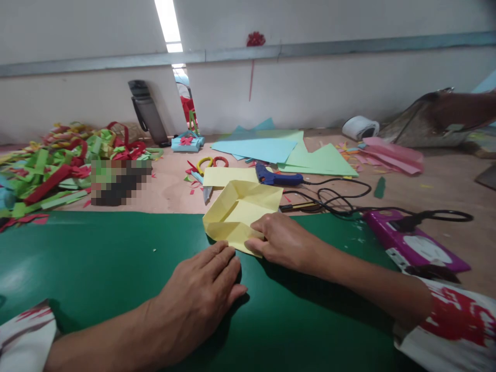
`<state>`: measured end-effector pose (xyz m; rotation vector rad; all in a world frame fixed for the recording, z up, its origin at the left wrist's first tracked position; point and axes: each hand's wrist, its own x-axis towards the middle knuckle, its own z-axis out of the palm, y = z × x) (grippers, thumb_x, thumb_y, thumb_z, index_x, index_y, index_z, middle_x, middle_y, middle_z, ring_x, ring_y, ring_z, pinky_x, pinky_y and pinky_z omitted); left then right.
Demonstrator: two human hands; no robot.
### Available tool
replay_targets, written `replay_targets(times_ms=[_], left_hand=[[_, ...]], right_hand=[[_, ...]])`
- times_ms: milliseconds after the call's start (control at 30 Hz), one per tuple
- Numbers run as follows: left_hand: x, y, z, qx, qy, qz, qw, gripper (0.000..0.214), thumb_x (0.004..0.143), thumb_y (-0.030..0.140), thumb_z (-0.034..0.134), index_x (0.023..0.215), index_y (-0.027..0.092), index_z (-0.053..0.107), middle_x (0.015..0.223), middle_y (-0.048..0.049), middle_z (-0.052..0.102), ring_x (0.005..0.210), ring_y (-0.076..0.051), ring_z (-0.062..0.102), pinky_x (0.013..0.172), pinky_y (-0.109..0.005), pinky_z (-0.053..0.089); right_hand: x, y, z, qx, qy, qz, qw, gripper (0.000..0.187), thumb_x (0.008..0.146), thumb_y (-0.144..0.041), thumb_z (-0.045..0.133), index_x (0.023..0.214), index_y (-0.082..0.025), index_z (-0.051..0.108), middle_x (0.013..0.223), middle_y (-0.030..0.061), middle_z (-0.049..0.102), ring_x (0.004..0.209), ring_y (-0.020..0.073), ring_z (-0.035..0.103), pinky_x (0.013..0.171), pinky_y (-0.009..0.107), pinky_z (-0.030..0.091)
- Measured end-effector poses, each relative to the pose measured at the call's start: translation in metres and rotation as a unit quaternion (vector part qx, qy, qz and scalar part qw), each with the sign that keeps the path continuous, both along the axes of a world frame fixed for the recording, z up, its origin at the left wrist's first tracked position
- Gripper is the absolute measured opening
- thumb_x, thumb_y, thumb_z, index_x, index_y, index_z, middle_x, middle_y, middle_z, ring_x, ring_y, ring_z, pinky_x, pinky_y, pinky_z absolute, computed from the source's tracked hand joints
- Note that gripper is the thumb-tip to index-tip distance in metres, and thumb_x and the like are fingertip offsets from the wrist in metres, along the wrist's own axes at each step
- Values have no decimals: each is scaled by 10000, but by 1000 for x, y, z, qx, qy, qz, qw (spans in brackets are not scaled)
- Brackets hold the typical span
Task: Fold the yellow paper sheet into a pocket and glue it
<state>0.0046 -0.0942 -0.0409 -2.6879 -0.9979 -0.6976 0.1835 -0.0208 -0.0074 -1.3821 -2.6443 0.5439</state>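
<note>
We take the folded yellow paper (pixel 240 214) as our landmark: it lies partly on the far edge of the green cutting mat (pixel 96 258) and partly on the bare tabletop (pixel 445 181) beyond, its long axis running from its near-left corner toward its far-right one, away from us. Our right hand (pixel 284 240) is the nearer of the two hands: it sits at the paper's near-right edge, fingers curled, pinching that edge between thumb and fingertips. Our left hand (pixel 201 297) lies nearer to us than the paper and slightly left of its near corner, palm down on the mat with the fingers spread flat and holding nothing; its fingertips come just beside the paper's near corner, and we cannot tell whether they touch it. So the paper lies ahead of both hands, directly in front of the right and ahead and a little right of the left. Just beyond the paper rests a flat yellow sheet (pixel 228 175), with scissors (pixel 209 170) at its left and a blue glue gun (pixel 277 178) at its right, its black cord (pixel 341 199) trailing off to the right. Farther beyond the paper lie light blue and green sheets (pixel 294 152), and well to its left a heap of red and green paper strips (pixel 58 160).
</note>
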Motion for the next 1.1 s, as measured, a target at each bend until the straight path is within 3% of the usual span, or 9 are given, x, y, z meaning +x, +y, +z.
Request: replay_targets(times_ms=[200,367,533,667,800,867,967,1100], left_hand=[[2,-1,8,-63,53,23,996,310,925,343,364,1021,112,547,1036,-129,613,954,-232,569,823,-364,508],[1,-4,8,-158,87,44,983,599,836,588,379,1241,153,453,1214,-150,497,1061,-307,472,851,-464,463],[1,-5,6,-201,87,54,974,662,811,642,349,1310,210,394,1236,-146,437,1048,-328,431,851,-525,419],[2,-5,8,-196,85,57,975,633,816,629,359,1293,217,413,1204,-143,444,1029,-323,430,833,-521,418],[2,-4,9,-191,80,51,977,615,817,619,377,1276,213,429,1162,-135,465,1017,-307,432,837,-504,416],[2,-4,8,-198,75,47,976,616,815,619,381,1270,207,432,1153,-133,471,1009,-304,433,840,-504,412],[2,-3,8,-211,67,50,974,607,821,612,377,1264,201,433,1150,-129,481,1000,-304,440,836,-512,413],[2,-3,10,-202,56,55,976,585,818,605,399,1205,172,476,1120,-128,517,980,-295,467,830,-503,433]], right_hand=[[5,2,5,-50,-11,16,999,181,677,-259,516,531,-167,462,469,-44,396,447,74,300,413,233,164],[6,5,9,-86,-13,35,996,120,650,-228,521,550,-169,490,476,-57,367,441,74,318,400,221,181],[8,6,9,-84,-25,51,995,97,661,-211,511,574,-168,517,477,-45,415,444,83,338,406,220,200],[10,2,12,-24,-41,48,998,59,703,-214,536,690,-161,556,559,-12,535,509,105,442,453,224,231],[11,-10,16,101,-83,-21,991,204,751,-220,586,946,-160,567,721,39,631,657,173,556,522,253,262],[14,-16,16,157,-87,24,983,80,801,-203,549,867,-177,583,796,52,633,702,185,563,537,268,268],[21,-22,9,158,-97,147,972,134,846,-152,490,754,-179,583,765,39,607,655,158,532,514,271,264],[27,-25,0,182,-107,237,948,112,837,-107,485,812,-151,585,790,63,591,652,165,499,494,280,272]])
